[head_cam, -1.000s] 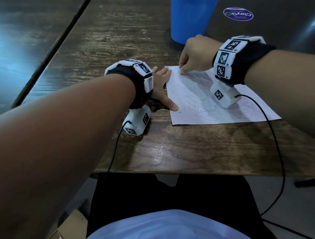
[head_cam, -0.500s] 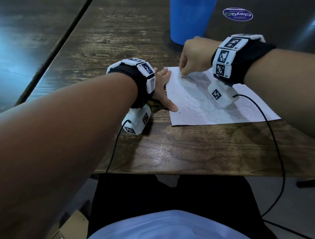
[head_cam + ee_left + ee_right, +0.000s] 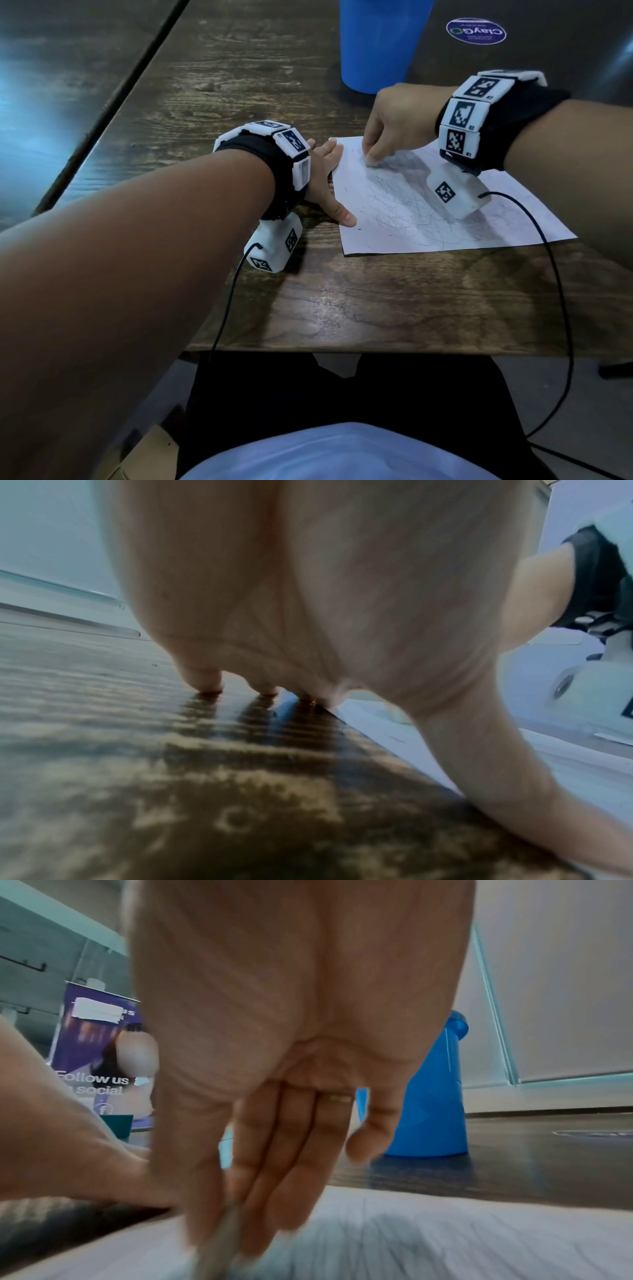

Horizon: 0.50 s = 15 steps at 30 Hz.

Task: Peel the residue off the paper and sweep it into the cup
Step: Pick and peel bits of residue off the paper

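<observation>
A white paper [image 3: 428,219] covered in pen scribbles lies on the wooden table, with a few dark crumbs [image 3: 358,228] near its left edge. Behind it stands a blue cup [image 3: 380,44], also visible in the right wrist view [image 3: 431,1096]. My left hand [image 3: 325,174] lies flat with straight, spread fingers, and its thumb presses the paper's left edge. My right hand [image 3: 373,156] pinches a small pale block, like an eraser [image 3: 219,1240], against the paper's far left part. The right wrist view is blurred around it.
A dark laptop lid with a round sticker [image 3: 476,31] sits at the back right beside the cup. The table's front edge [image 3: 342,349] runs close to my lap. Black cables hang from both wrist cameras. A seam [image 3: 137,68] divides the table from another at the left.
My right hand has slid a little nearer across the paper, still pinching the small block. The left hand has stayed on the paper's edge.
</observation>
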Motion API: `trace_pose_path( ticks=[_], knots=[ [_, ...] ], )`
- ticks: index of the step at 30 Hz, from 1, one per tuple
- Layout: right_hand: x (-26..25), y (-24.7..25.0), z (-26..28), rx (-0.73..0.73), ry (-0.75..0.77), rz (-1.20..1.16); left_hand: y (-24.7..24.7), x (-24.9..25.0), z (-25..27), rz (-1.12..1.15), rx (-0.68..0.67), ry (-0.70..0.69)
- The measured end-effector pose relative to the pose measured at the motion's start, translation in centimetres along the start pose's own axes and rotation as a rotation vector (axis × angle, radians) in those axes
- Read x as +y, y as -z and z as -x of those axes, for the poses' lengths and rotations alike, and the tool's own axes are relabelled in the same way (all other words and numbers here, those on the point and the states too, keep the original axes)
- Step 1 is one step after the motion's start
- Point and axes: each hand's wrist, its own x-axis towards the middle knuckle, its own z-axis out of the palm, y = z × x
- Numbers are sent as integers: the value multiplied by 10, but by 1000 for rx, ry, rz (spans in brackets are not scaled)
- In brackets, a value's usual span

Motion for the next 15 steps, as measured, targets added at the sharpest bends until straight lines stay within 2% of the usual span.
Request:
trace_pose_path(
  ticks=[3,5,8,15],
  knots=[
    [-1,4,5,-187,32,-2,1,1,1,-14,-6,9],
    [-2,5,5,-219,37,4,1,2,1,-19,-11,12],
    [-1,3,0,-124,0,-22,1,1,1,-14,-7,6],
    [2,-6,-13,213,-95,-28,0,-2,-2,-5,-9,-5]
  ],
)
